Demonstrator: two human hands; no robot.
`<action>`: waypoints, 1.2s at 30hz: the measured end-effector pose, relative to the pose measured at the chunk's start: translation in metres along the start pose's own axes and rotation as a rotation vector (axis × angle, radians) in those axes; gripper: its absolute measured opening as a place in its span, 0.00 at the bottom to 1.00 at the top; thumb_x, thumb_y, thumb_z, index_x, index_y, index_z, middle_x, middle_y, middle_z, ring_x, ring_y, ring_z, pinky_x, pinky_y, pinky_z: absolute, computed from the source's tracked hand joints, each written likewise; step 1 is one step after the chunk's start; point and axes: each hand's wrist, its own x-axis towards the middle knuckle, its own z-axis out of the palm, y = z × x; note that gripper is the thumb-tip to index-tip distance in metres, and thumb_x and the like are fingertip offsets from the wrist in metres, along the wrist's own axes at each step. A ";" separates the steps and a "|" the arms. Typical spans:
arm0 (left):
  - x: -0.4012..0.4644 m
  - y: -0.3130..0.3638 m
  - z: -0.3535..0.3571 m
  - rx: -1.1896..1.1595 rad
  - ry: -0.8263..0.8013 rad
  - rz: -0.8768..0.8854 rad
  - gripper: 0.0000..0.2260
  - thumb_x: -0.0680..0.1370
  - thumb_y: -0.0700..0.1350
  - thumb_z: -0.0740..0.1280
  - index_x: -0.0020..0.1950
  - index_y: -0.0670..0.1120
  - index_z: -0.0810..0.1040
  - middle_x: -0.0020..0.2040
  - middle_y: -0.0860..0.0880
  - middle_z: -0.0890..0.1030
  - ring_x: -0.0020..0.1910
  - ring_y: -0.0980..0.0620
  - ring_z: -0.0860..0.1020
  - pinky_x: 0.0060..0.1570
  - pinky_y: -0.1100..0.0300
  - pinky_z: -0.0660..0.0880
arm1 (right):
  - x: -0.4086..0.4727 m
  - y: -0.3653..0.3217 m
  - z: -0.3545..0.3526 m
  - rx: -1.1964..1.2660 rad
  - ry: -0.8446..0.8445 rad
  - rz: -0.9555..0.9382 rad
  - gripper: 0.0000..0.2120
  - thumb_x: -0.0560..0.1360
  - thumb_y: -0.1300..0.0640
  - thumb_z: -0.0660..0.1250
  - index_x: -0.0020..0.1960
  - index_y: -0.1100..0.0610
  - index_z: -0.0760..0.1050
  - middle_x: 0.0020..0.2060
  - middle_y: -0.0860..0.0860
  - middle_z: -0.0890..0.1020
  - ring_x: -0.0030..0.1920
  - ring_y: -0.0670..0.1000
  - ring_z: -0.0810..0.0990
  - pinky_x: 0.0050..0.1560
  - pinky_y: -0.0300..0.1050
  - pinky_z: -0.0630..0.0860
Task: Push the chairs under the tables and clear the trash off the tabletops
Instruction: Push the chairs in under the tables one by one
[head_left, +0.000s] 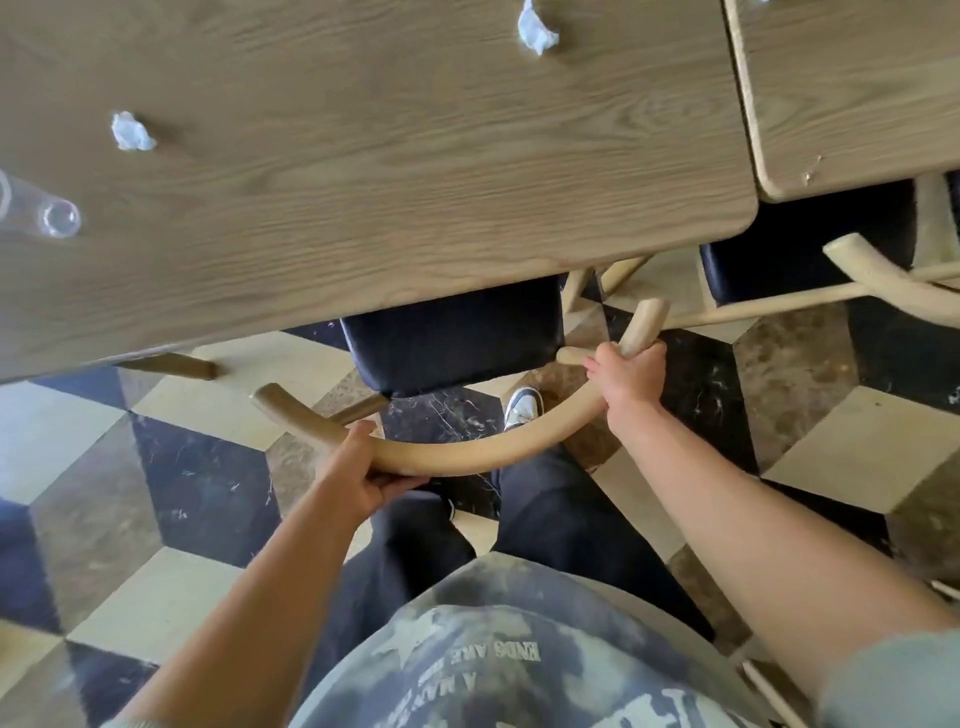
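A chair with a curved tan wooden back rail (467, 457) and a black seat (452, 338) stands in front of me, its seat partly under the wooden table (389, 171). My left hand (358, 467) grips the rail's left side. My right hand (628, 379) grips its right end. On the tabletop lie two crumpled white tissues (132, 132) (535, 31) and a clear plastic cup (52, 213) on its side at the left edge.
A second wooden table (857, 104) adjoins on the right, with another black-seated chair (810, 260) tucked partly beneath it. The floor is checkered tile in cream, brown and black. My legs and one shoe (522, 408) stand right behind the chair.
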 end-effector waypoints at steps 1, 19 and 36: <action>-0.005 0.000 -0.003 -0.010 -0.017 0.002 0.21 0.83 0.51 0.66 0.69 0.41 0.66 0.59 0.35 0.79 0.48 0.35 0.83 0.27 0.36 0.82 | -0.003 -0.001 0.000 -0.014 -0.009 -0.006 0.25 0.79 0.59 0.68 0.73 0.55 0.64 0.57 0.54 0.79 0.49 0.53 0.85 0.59 0.55 0.82; 0.002 -0.020 -0.188 0.388 -0.265 0.468 0.19 0.84 0.54 0.63 0.63 0.39 0.77 0.50 0.39 0.85 0.47 0.39 0.86 0.48 0.44 0.85 | -0.167 0.101 0.102 -0.050 -0.044 0.108 0.37 0.79 0.32 0.54 0.74 0.61 0.67 0.61 0.60 0.81 0.48 0.59 0.85 0.48 0.53 0.84; 0.087 -0.010 -0.548 -0.180 0.141 0.377 0.11 0.85 0.46 0.60 0.58 0.40 0.77 0.49 0.40 0.85 0.43 0.42 0.85 0.48 0.46 0.84 | -0.463 0.113 0.527 -0.947 -1.032 -0.486 0.12 0.83 0.52 0.58 0.60 0.58 0.73 0.62 0.64 0.79 0.48 0.56 0.79 0.49 0.51 0.79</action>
